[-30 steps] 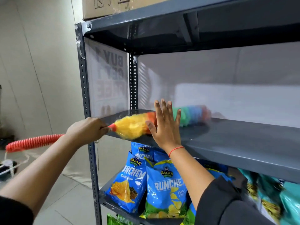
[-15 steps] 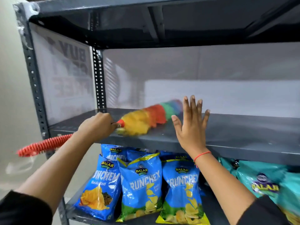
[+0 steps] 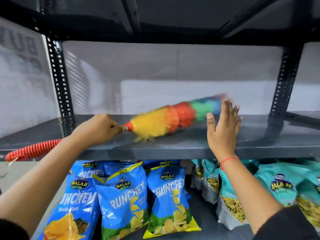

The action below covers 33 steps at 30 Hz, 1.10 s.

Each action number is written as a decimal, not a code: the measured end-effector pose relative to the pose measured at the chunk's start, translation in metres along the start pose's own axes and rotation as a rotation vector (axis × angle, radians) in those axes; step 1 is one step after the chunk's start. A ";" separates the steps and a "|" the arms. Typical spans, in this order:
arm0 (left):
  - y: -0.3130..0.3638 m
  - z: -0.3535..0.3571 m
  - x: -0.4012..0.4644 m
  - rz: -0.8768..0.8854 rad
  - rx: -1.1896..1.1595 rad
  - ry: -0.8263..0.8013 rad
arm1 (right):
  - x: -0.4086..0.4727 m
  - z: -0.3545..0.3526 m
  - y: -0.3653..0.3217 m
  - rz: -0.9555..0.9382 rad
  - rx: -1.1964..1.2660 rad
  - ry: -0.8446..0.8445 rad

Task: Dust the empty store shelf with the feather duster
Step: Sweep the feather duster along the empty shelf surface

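1. While the left hand (image 3: 98, 129) grips the feather duster (image 3: 166, 121) at the neck — fingers wrapped round the handle, just where the yellow plumes start — the head lies on the empty grey shelf (image 3: 173, 149) across the middle of the frame.
2. Long axis: runs from the red ribbed handle (image 3: 32, 150) at lower left, which sticks out past the shelf's front edge, up and right to the blurred blue tip at centre right. The plumes lie to the right of the gripping hand.
3. Right hand (image 3: 222, 130): flat, fingers together and pointing up, holding nothing. It stands in front of the blue end; whether it touches the plumes or the shelf I cannot tell.
4. Judgement: mid-sweep. The stretch of shelf at the right of the frame looks unswept, so the next stroke likely goes rightward — the right hand sits in that path.
5. Surroundings: black slotted posts (image 3: 59, 84) at the back; blue chip bags (image 3: 124, 201) and teal snack bags (image 3: 230, 196) on the tier below, clear of the duster.
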<state>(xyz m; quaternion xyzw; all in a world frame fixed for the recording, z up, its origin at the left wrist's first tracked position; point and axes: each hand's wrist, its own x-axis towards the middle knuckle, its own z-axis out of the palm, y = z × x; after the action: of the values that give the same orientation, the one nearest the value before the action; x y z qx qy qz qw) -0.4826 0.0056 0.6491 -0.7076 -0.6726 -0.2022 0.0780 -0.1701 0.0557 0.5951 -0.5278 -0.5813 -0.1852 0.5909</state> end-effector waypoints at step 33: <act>0.139 0.050 0.057 0.306 0.176 0.058 | 0.023 -0.056 0.115 -0.084 -0.288 0.001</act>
<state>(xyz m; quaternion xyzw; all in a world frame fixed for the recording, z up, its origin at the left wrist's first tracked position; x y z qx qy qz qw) -0.3356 0.0656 0.6485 -0.7860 -0.5695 -0.1487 0.1891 -0.0408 0.0613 0.5812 -0.5821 -0.5702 -0.2914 0.5011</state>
